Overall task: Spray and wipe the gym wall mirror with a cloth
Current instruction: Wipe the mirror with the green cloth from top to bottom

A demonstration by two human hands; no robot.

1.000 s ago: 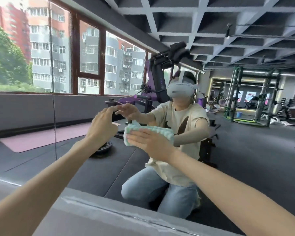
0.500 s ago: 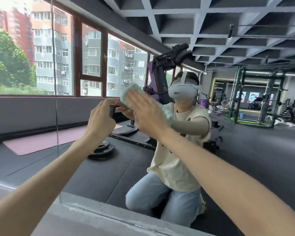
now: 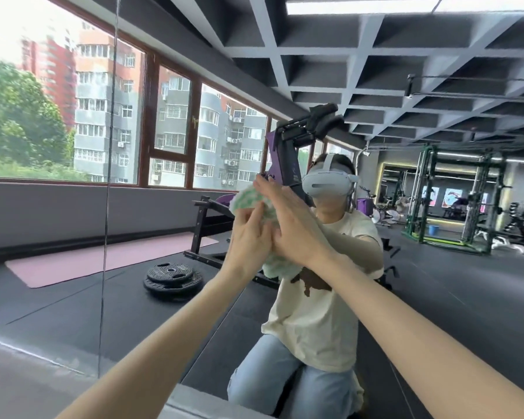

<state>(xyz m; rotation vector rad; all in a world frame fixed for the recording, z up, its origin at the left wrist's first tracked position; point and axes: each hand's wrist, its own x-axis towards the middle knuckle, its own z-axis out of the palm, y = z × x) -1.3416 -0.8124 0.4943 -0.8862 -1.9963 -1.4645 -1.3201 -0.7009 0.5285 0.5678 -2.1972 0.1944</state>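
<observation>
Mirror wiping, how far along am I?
Done, apparently: spraying, since the left hand and right hand both press the cloth against the mirror. That wiping is in hand. Left: the wide glass around it; no cleaned patch shows, so probably most.

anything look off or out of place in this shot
Nothing spilled or damaged. The cloth is bunched unevenly between the right hand and the mirror, with the left hand touching it too. Stacked weight plates lie loose on the reflected floor.
</observation>
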